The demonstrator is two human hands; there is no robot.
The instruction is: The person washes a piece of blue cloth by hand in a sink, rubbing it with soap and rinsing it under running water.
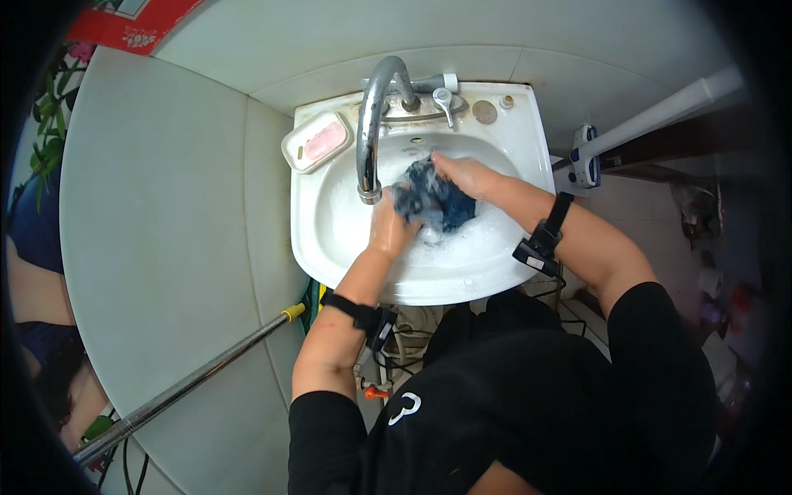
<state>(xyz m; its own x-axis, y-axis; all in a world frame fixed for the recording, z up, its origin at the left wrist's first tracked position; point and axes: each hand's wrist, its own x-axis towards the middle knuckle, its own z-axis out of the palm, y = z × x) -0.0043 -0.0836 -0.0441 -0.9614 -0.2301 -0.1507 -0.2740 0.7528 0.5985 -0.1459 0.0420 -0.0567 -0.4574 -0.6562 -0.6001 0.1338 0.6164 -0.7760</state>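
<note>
Sleeves (326, 437), short and black, closest of all, behind both hands. Farther along, one strapped black device around each forearm: left strap (346, 307), right strap (563, 216). Behind and below the left hand, orange-red valve handle (376, 393). Well apart to the left, chrome rod (198, 375) with a yellow end.

Next, white basin (307, 239), all around both hands. Down in its bowl, left hand (392, 219) curled about the left part of a dark blue cloth (458, 206); partly blurred and sudsy, so cannot tell the set of each finger. Right hand (469, 175) clasping the upper right part. Between the two, the same cloth, bunched, wet and streaked with foam (441, 239).

Just beside the left hand, mouth of a curved chrome tap (369, 124). Ahead and left, cream soap dish (289, 153) with pink soap (326, 142). Ahead of the right hand, pale lever (443, 101); beyond it, grey tube (431, 84), white-capped. Well to the right, white pole (660, 120). Farthest ahead, pale tiled wall (462, 33).
</note>
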